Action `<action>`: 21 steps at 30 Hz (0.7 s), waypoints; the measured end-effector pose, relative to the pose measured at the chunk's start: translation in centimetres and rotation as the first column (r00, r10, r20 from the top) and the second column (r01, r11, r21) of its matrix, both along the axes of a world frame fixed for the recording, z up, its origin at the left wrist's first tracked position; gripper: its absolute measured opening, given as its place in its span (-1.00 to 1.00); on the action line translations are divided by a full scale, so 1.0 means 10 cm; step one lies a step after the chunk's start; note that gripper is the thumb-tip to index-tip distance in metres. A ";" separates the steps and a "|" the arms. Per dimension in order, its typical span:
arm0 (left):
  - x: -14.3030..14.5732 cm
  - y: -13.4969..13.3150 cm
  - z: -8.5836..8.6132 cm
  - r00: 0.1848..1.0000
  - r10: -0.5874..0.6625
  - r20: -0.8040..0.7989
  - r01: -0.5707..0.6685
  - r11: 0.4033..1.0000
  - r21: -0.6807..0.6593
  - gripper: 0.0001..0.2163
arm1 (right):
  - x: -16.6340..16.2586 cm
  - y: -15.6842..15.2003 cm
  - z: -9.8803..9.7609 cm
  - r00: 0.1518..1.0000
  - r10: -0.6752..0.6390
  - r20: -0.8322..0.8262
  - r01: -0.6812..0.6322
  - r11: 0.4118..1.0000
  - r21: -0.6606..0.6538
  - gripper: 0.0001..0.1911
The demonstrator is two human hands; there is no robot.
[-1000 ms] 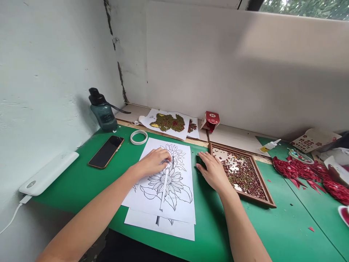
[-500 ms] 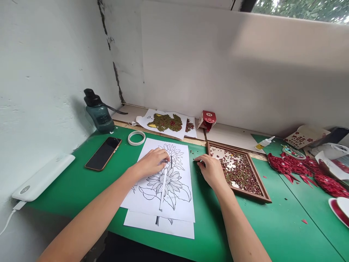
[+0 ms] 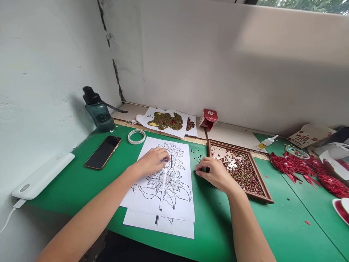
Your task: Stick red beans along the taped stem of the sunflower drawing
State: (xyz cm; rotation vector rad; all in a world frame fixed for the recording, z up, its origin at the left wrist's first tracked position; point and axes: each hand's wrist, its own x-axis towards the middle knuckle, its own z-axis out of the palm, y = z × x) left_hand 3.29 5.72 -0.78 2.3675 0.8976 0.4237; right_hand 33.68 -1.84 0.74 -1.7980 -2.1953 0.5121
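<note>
head camera's view, from where i stand, is filled mostly by the green table (image 3: 289, 233), with the handwork kept close to the person's front. squarely before them lies the upper sheet (image 3: 170, 180), printed with sunflowers, overlapping the lower sheet (image 3: 141, 219), whose bottom edge peeks out. just right of the paper sits the brown framed tray (image 3: 258, 174), near enough, i'd guess, for a short reach; its raised rim probably keeps the dark red and green beans (image 3: 245, 176) from rolling away. the bottle (image 3: 99, 114) and the phone (image 3: 103, 153) stand off to the left, perhaps to leave the elbows room.

the left hand (image 3: 154, 160) rests on the upper sheet with its fingers curled in near the top flower, likely steadying the paper; i can't tell whether it grips anything. the right hand (image 3: 214, 171) is between paper and tray, overlapping the tray's near-left side, thumb and forefinger close together just above or on the table; whether something is pinched there is too small to tell. smallest of all, loose beans (image 3: 196, 157) dot the green just beyond those fingertips, apart from the paper.
</note>
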 end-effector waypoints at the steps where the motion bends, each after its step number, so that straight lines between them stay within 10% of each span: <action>1: 0.00 0.00 0.00 1.000 0.000 0.000 0.000 1.000 -0.003 -0.84 | 0.01 -0.02 0.01 1.000 0.014 0.004 -0.014 1.000 -0.023 -0.87; 15: 0.01 -0.01 0.03 1.000 -0.002 -0.024 0.001 1.000 -0.007 -0.85 | -0.10 -0.08 0.02 0.998 0.063 0.012 -0.062 0.993 -0.101 -0.96; 21: 0.01 -0.01 0.04 0.999 0.002 -0.035 -0.003 1.000 -0.019 -0.84 | -0.11 -0.07 0.10 0.997 0.069 -0.029 -0.071 0.992 -0.101 -0.71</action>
